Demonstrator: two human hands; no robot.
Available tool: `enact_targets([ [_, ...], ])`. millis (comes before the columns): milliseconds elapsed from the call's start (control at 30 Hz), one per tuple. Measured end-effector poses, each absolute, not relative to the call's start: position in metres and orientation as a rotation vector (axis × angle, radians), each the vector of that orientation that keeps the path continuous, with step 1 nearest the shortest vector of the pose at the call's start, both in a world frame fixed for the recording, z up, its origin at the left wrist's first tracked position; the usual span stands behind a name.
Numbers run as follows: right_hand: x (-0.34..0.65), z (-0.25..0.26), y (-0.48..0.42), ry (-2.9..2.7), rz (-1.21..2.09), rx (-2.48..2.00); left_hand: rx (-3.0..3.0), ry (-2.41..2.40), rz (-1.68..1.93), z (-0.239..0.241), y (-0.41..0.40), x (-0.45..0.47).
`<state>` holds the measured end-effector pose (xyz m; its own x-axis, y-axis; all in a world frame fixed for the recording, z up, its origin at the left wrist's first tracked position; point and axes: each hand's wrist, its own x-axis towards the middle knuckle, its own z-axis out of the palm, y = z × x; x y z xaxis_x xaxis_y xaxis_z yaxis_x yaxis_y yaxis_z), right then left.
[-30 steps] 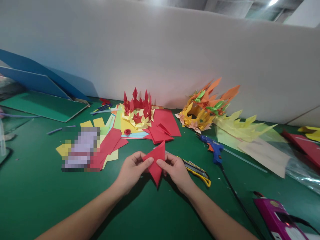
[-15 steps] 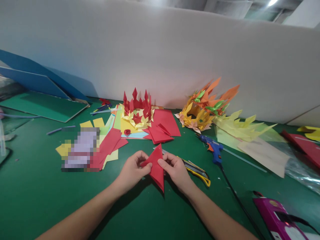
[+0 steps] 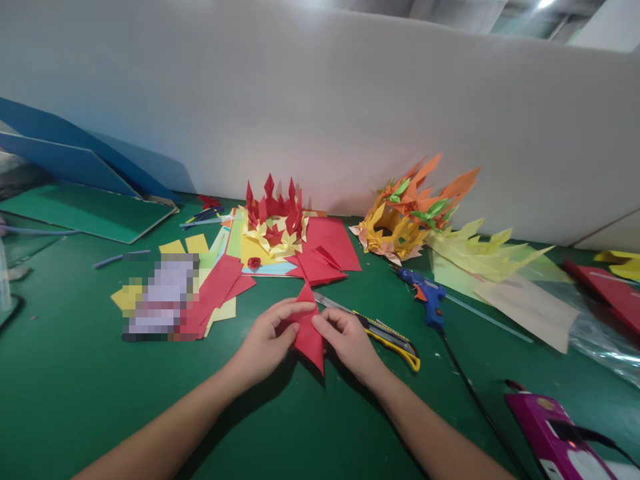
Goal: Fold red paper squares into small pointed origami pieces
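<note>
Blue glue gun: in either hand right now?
No, the blue glue gun lies on the green table, while the left hand and right hand both hold the folded red paper.

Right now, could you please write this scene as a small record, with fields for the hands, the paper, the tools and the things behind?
Left hand: holds the left side of the red paper
Right hand: holds the right side, thumb on top
Paper: folded, pointed at top and bottom
Knife: lies on the table just past the right hand, blade out
Glue gun: blue, farther right than the knife
Behind: red crown with yellow flowers; at its right, yellow crown
Table: green
</note>
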<state>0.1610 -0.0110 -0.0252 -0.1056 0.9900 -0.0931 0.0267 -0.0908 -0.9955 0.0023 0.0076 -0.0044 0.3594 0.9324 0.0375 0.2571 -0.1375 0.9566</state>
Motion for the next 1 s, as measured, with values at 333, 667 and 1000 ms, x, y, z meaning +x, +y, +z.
enact_targets([
  [333, 0.161, -0.019, -0.011, -1.361, 1.378, -1.263, 1.507, 1.210, 0.964, 0.002, 0.014, -0.003],
  [667, 0.162, -0.011, -0.013, -1.405, 1.484, -1.225, 1.206, 1.302, 1.034, 0.012, 0.022, -0.009],
  [1000, 0.168, -0.016, -0.012, -1.393, 1.547, -1.161, 1.171, 1.253, 1.030, 0.011, 0.022, -0.010],
])
